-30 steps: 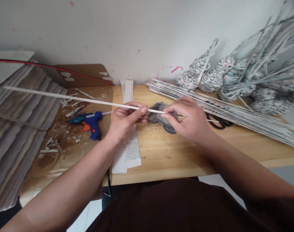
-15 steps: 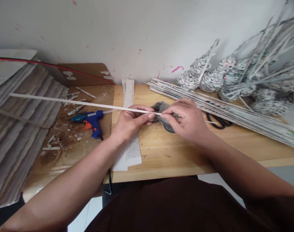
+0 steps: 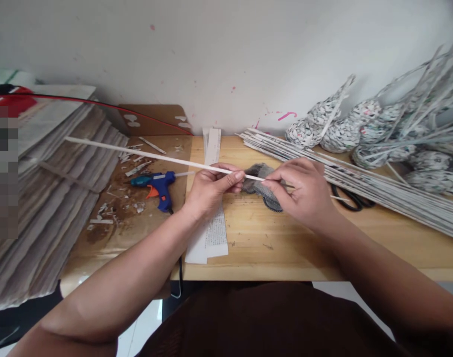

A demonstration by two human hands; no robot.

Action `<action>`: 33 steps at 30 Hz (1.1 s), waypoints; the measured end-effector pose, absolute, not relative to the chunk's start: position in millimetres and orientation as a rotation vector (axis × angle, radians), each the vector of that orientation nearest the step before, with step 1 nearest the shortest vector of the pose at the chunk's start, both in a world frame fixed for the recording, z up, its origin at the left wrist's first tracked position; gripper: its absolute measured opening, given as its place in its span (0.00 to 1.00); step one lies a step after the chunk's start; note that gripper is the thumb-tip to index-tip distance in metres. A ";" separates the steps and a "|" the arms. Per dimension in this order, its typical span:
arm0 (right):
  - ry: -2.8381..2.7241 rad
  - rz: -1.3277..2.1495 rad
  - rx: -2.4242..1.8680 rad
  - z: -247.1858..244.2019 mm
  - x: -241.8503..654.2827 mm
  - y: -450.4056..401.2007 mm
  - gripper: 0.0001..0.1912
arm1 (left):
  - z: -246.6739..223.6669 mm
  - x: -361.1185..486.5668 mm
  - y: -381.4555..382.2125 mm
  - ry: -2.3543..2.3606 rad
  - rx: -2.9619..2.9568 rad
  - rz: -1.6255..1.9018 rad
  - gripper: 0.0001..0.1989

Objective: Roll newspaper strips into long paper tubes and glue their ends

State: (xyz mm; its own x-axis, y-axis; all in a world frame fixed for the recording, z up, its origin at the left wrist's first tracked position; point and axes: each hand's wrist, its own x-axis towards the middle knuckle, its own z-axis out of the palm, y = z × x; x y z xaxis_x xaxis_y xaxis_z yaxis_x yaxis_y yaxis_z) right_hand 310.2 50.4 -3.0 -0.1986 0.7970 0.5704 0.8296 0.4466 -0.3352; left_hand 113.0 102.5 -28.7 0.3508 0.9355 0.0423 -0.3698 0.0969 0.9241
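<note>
A long thin white paper stick slants from the upper left down to my hands. My left hand pinches it between thumb and fingers. Close by on the right, my right hand pinches its thinner end, and a thin dark rod shows between those fingers. Behind and below the hands lies a grey cloth on the wooden table. Flat paper strips, some printed, lie partly under my left hand.
A blue glue gun lies among paper scraps at left, beside stacked paper. Rolled paper sticks, black scissors and woven paper shapes are at right. Part of another person, blurred out, shows at the far left.
The view has swung left, so the scene sits further right, and part of a person now shows at the far left. Both hands keep their pinch on the stick.
</note>
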 end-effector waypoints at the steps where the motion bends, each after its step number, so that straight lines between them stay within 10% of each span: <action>1: -2.018 -0.057 -1.365 -2.5 310.5 50.6 0.07 | -29.1 113.1 102.7 0.678 1.051 1.085 0.11; 33: -2.187 -0.131 -1.416 0.8 320.5 55.2 0.10 | -27.2 112.1 105.6 0.679 0.960 1.064 0.11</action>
State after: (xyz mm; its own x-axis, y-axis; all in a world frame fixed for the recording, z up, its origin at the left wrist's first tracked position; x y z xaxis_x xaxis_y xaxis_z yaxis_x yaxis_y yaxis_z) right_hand 320.5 55.2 0.8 -0.3128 0.8214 0.4769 0.8723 0.4471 -0.1979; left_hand 112.1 105.6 -27.2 0.3570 0.9339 -0.0162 -0.4075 0.1714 0.8970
